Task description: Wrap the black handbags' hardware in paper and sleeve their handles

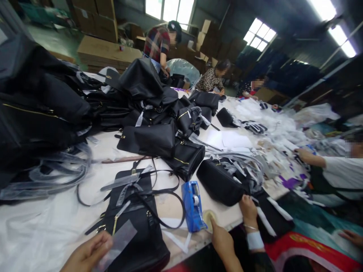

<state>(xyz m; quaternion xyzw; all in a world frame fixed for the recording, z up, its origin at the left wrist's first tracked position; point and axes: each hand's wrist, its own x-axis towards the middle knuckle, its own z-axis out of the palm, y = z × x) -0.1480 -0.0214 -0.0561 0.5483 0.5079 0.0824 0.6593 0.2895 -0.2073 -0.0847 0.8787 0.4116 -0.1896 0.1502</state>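
My left hand (pixel 86 253) is at the bottom left, its fingers closed on a strip of clear plastic film (pixel 120 238) that lies over a flat black bag (pixel 133 226) with long straps. My right hand (pixel 222 240) rests at the table's front edge, fingers stretched toward a small roll of clear tape (pixel 209 218) and touching it, holding nothing. A blue tape dispenser (pixel 193 206) stands between the two hands. Beside my right hand another person's hand (pixel 248 211), with a bracelet and white wristband, touches a black pouch (pixel 219 182).
Black handbags (pixel 159 139) are piled across the white table (pixel 51 226), with a big heap at the left. Clear plastic sheets and white papers (pixel 229 140) litter the right half. Several people work at the far end and the right side. Cardboard boxes stand behind.
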